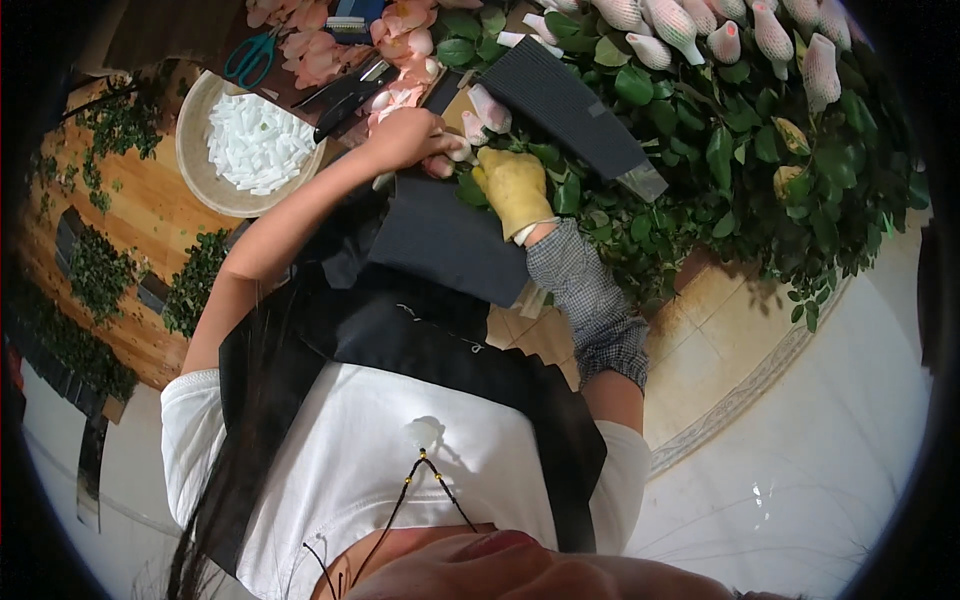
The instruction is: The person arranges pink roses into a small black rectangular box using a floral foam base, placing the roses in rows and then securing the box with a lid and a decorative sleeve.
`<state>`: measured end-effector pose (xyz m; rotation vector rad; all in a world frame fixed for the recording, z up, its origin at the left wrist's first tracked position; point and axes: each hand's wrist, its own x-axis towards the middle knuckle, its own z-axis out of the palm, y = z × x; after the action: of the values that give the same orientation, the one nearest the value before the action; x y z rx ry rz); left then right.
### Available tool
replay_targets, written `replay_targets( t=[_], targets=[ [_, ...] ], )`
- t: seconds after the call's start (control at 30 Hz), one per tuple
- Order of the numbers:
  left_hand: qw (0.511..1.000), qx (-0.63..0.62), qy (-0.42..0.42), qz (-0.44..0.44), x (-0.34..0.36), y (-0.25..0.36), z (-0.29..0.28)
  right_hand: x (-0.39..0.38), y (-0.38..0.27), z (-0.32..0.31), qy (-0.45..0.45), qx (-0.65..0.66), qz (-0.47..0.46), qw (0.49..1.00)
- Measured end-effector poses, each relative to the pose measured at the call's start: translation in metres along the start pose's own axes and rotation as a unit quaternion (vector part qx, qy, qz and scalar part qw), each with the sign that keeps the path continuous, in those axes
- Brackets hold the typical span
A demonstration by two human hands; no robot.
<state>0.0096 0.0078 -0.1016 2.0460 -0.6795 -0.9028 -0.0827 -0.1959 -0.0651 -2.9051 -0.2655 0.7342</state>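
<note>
Background is heaped with foliage (720,150); netted buds (490,108), probably light, soft, bruisable, are best held at the base; left hand (408,138), gloved right hand (513,187) nearly together, grip unclear.

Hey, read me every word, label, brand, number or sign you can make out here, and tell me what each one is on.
None: no text can be read anywhere in this view.
Blue-and-white item at the top edge: any marks are too small to make out.
Dark ribbed sheet: a greyish patch shows, but no legible lettering.
Yellow glove and white shirt: no lettering visible.
</note>
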Motion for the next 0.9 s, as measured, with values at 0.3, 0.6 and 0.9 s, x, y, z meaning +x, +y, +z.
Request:
replay_targets(
  t=[0.3,0.6,0.9],
  targets=[
    [0.963,-0.176,0.153,0.134,-0.033,-0.018,-0.058,-0.007,0.0,-0.017,0.047,0.081,0.016,0.995],
    [0.979,0.162,0.123,0.031,0.024,0.019,0.012,0.017,0.002,-0.029,-0.053,-0.058,0.153,0.985],
    [0.956,-0.277,0.094,-0.034,0.021,-0.009,0.009,0.009,0.012,0.005,0.01,-0.099,0.113,0.989]
  ],
)
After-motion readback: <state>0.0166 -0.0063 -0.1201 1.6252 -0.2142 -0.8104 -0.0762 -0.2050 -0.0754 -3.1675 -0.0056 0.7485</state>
